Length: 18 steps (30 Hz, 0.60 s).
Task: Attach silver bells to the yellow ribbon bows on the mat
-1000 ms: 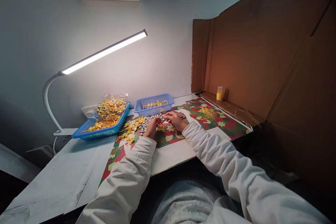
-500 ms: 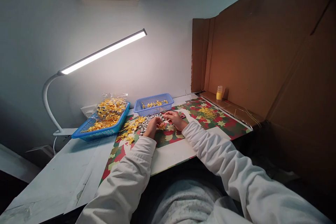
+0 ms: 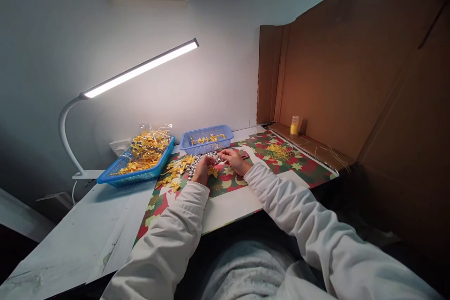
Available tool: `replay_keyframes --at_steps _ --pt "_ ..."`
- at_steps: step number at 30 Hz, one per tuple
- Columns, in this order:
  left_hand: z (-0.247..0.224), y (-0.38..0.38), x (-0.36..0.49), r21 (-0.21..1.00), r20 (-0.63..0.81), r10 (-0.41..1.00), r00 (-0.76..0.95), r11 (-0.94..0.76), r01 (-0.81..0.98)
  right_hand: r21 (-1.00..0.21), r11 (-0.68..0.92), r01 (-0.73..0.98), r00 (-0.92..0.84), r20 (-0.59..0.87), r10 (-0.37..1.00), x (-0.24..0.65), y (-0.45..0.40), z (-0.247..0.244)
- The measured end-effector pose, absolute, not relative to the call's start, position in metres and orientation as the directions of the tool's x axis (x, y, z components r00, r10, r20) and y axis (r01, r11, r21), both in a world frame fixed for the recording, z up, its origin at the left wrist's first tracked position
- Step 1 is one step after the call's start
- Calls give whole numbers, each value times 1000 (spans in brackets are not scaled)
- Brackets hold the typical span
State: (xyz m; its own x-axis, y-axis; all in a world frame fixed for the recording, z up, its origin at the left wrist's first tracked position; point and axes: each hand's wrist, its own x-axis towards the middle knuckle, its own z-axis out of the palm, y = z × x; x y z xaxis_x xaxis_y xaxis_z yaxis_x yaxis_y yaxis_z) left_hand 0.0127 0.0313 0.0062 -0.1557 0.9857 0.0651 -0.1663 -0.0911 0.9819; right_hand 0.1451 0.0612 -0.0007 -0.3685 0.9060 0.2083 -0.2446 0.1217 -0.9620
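My left hand [image 3: 203,169] is closed at the right edge of a pile of shiny silver beads or small bells [image 3: 192,167]. A yellow ribbon bow [image 3: 213,172] hangs at its fingertips and appears to be gripped there. Close by on the right, my right hand [image 3: 235,161] has thumb and forefinger pinched together. Whatever is between them is too small to make out. More yellow bows [image 3: 172,176] lie left of the silver pile, on the camouflage-patterned sheet [image 3: 228,187].
A blue basket [image 3: 140,179] at the left is heaped with yellow bows and silver pieces. Behind my hands stands a smaller blue basket [image 3: 183,144] holding yellow bows. Yellow cords [image 3: 278,151] lie right. A lamp [image 3: 140,69], a small bottle [image 3: 294,126] and a cardboard wall [image 3: 333,65] surround the table.
The yellow bow now shows more plainly beside my left fingers, which have turned slightly. My right hand has hardly moved. The whole view has shifted a little.
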Motion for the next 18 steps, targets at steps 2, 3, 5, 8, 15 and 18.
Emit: replay_keyframes --at_steps 2,3,5,8,15,18 --pt "9 29 13 972 39 995 -91 -59 -226 -962 133 -238 -361 215 907 146 61 0" --pt "11 28 12 966 37 997 -68 -53 -252 -963 138 -232 -359 217 908 146 60 0" --pt "12 26 12 958 40 998 -56 -54 -281 -966 146 -213 -357 216 909 147 60 0" --pt "13 25 12 949 43 998 -39 -53 -311 -968 171 -181 -342 225 912 147 60 0" --pt "12 26 14 961 1 1000 -15 -5 -275 -959 241 -149 -270 274 923 145 67 -6" --pt "12 26 14 961 11 1000 -29 -19 -275 -960 249 -129 -262 275 925 145 68 -7"
